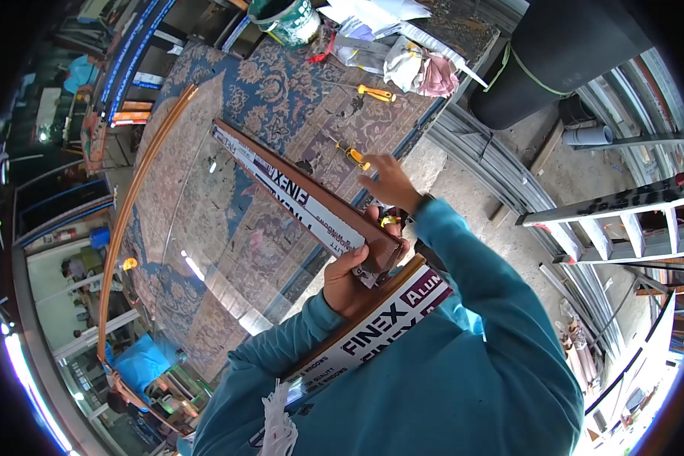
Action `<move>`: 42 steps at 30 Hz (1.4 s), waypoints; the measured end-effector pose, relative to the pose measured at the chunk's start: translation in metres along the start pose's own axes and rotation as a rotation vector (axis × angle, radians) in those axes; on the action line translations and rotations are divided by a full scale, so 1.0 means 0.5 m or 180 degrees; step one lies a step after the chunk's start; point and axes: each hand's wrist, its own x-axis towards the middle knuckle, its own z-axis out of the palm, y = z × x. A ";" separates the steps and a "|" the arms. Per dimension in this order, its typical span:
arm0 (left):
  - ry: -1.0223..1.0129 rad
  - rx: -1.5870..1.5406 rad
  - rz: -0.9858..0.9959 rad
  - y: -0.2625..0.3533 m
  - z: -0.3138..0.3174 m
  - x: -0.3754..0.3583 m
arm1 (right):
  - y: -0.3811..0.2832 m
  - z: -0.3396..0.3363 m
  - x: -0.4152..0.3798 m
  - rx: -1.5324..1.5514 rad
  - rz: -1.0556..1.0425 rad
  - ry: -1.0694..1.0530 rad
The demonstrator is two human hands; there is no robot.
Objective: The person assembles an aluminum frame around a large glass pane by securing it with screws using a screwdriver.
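Note:
My left hand (345,283) is closed around the near end of a brown aluminium profile (296,194) with printed protective film. A small yellow and black item (390,220) shows by the fingers on the profile's far side; its kind is unclear. The profile slants away to the upper left over the carpeted table. My right hand (392,182) has its fingers apart, with fingertips close to a yellow-handled screwdriver (356,158) lying on the carpet. A second film-covered profile (380,323) rests across my front, below the left hand.
Another yellow-handled tool (376,93) lies farther back on the carpet (270,83), near crumpled rags (422,68) and a green bucket (285,21). A long curved brown strip (133,194) spans the left. A stepladder (615,228) and metal lengths (501,167) stand to the right.

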 end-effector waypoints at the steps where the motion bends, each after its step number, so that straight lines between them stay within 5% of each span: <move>1: -0.0007 -0.0133 -0.0001 -0.007 -0.002 0.004 | 0.000 0.037 0.030 -0.0483 -0.0039 -0.0036; 4: -0.0364 -0.0269 0.0000 -0.025 0.001 0.014 | 0.002 0.074 0.083 -0.1135 -0.0002 -0.0785; 5: -0.0461 -0.0310 0.0007 -0.029 0.000 0.016 | 0.021 0.084 0.084 -0.1408 -0.0452 -0.0451; 8: -0.0547 -0.0467 -0.0053 -0.027 0.006 0.019 | 0.032 0.074 0.117 -0.1421 -0.0108 -0.0870; 10: -0.0853 -0.0535 -0.0036 -0.031 0.008 0.025 | 0.046 0.055 0.076 -0.1124 -0.0093 -0.0524; 13: -0.1209 -0.0833 -0.0139 -0.030 -0.029 0.030 | 0.060 0.009 -0.006 0.0757 -0.0338 0.0413; 19: -0.1350 -0.0481 -0.0141 -0.015 -0.049 0.034 | 0.009 -0.170 -0.370 0.2299 0.0729 0.0624; 21: -0.1367 -0.0462 -0.0207 -0.012 -0.064 0.031 | -0.017 -0.216 -0.493 0.1934 0.0779 0.0826; 28: -0.1529 -0.0547 -0.0220 -0.025 -0.073 0.025 | -0.158 -0.201 -0.779 0.2926 0.0996 0.1993; 37: -0.1394 -0.1350 -0.1378 -0.022 -0.063 0.010 | -0.224 -0.103 -0.855 0.3051 0.0621 0.2303; 42: -0.1486 -0.1073 -0.1199 -0.055 -0.052 -0.006 | -0.238 -0.115 -0.858 0.2838 0.0530 0.2205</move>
